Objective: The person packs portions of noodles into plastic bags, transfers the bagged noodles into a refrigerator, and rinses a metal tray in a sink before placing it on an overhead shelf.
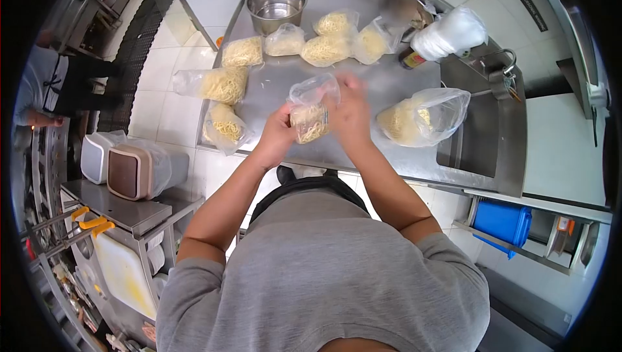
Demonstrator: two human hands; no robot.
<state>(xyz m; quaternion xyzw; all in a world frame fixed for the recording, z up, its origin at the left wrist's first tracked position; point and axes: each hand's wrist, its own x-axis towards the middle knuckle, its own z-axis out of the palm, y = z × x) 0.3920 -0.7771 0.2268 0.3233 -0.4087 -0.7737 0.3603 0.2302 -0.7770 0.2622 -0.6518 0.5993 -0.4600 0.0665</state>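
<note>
Grey shirt (pixel 324 274) fills the bottom of the view, nearest the camera; both forearms reach forward over the steel table (pixel 389 86). Sink (pixel 476 138) set into the table's right end, tap above it. Blue bin (pixel 502 222) below, right. Two lidded bins (pixel 133 170) stand on the floor at left; a person in a dark apron (pixel 71 86) stands beyond them.

On the table: large open bag of noodles (pixel 424 115) just right of the hands. Seven filled bags (pixel 227 83) lie in an arc from the left edge to the back. Steel bowl (pixel 276 5) at the back edge. Stack of clear bags (pixel 450 31) back right.

Left hand (pixel 277 133) closed on the lower left of a small noodle bag (pixel 310 109), held above the table's near edge. Right hand (pixel 350 109) closed on its right side and top; fingers blurred.
</note>
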